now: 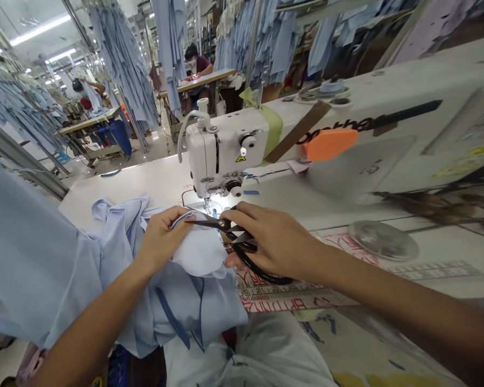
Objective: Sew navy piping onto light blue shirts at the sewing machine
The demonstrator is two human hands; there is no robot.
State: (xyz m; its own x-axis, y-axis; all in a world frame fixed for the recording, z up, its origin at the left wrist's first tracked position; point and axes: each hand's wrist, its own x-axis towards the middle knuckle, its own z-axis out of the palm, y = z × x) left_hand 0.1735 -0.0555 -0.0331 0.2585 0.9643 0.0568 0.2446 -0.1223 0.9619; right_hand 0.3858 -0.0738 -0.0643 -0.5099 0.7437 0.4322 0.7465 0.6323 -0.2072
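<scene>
My left hand [161, 240] pinches the folded edge of a light blue garment [204, 250] just in front of the sewing machine needle. In my right hand [272, 239] is a pair of scissors [262, 273] with black handles, fingers wrapped round them. The blades are parted and point left, at the cloth edge close to my left fingertips. The rest of the garment spreads left over the table and hangs toward my lap, with darker blue strips on it. Directly behind my hands stands the white sewing machine [226, 145], its needle area lit.
A ruler [266, 290] and red markings lie along the table's front edge. To the right is a round clear dish [383, 240]. An orange piece [331, 144] is stuck on the machine arm. Garments [116, 64] hang on racks behind, where two people work at tables.
</scene>
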